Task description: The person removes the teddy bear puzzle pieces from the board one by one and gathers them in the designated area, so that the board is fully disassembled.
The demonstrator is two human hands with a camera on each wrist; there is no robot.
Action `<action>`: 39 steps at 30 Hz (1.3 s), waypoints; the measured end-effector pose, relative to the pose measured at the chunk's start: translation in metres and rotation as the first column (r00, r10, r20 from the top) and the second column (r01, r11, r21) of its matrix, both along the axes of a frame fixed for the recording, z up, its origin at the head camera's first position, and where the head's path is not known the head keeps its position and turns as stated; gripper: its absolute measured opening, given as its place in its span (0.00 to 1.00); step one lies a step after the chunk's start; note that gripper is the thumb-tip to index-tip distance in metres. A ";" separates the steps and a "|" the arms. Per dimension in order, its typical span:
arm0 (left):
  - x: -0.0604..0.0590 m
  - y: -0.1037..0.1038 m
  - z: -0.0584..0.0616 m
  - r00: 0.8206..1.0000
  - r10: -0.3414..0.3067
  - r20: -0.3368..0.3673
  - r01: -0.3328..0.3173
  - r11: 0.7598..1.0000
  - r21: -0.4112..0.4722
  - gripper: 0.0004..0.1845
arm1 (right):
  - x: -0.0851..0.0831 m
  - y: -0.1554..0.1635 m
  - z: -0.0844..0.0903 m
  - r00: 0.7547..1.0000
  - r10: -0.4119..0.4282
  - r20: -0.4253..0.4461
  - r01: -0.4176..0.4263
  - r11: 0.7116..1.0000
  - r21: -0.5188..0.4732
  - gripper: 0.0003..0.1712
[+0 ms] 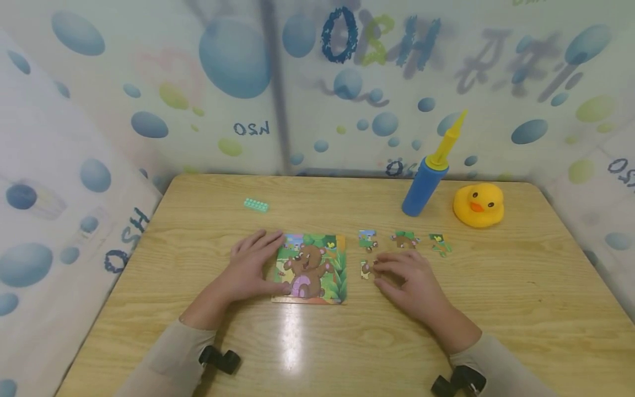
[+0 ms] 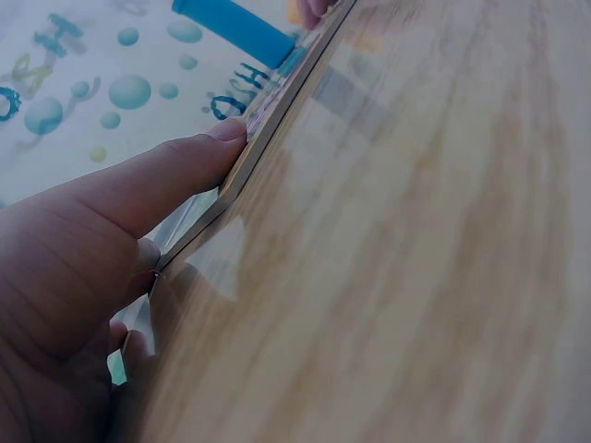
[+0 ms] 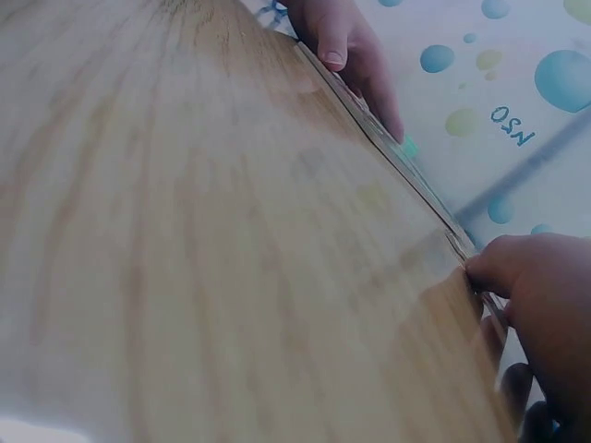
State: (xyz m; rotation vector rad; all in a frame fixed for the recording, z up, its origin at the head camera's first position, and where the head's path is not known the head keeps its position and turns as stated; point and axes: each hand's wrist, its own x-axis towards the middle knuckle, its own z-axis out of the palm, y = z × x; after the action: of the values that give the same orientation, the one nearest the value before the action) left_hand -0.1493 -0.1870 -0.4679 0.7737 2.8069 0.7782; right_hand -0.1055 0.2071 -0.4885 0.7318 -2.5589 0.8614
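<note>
The left hand [image 1: 250,264] lies flat on the left edge of the bear puzzle [image 1: 311,268], fingers straight and spread, the thumb pressed against the board's near-left corner; its grip is loose and closes on nothing. The puzzle sits near the middle of the wooden worktop [image 1: 496,309] and shows a brown bear among green leaves. In the left wrist view the thumb [image 2: 175,171] rests against the thin edge of the board [image 2: 268,129].

The right hand [image 1: 412,281] rests just right of the puzzle, its fingertips bent onto a loose puzzle piece [image 1: 365,269] that lies beside the board's right edge; whether the piece is pinched or only touched cannot be told. Three more pieces lie in a row behind that hand: one [image 1: 367,239], a second [image 1: 405,239] and a third [image 1: 440,244].

Further back stand a blue pump with a yellow nozzle [image 1: 426,182] and, just to its right, a yellow rubber duck [image 1: 478,205]. A small mint-green toy brick [image 1: 256,205] lies well apart to the left.

The bubble-patterned wall [image 1: 149,82] around the worktop carries the letters "OSH" at the top; the characters beside them are too blurred to read.
</note>
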 end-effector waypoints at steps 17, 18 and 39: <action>0.002 0.000 0.003 1.000 0.000 -0.001 0.000 1.000 0.006 0.63 | -0.001 0.000 0.000 0.998 0.035 0.049 -0.035 0.999 -0.015 0.14; 0.002 0.000 0.003 1.000 0.000 -0.002 0.000 1.000 0.007 0.63 | -0.001 0.000 0.000 0.998 0.037 0.055 -0.036 0.999 -0.017 0.13; 0.001 0.000 0.002 1.000 -0.006 -0.006 0.006 1.000 0.008 0.63 | -0.017 -0.040 0.003 0.987 0.045 -0.157 -0.043 0.999 0.011 0.06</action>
State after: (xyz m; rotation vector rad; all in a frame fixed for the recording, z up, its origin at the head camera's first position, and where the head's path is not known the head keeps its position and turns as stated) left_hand -0.1479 -0.1869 -0.4660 0.7870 2.8068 0.7881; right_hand -0.1224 0.1674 -0.4857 0.8273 -2.4165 0.7750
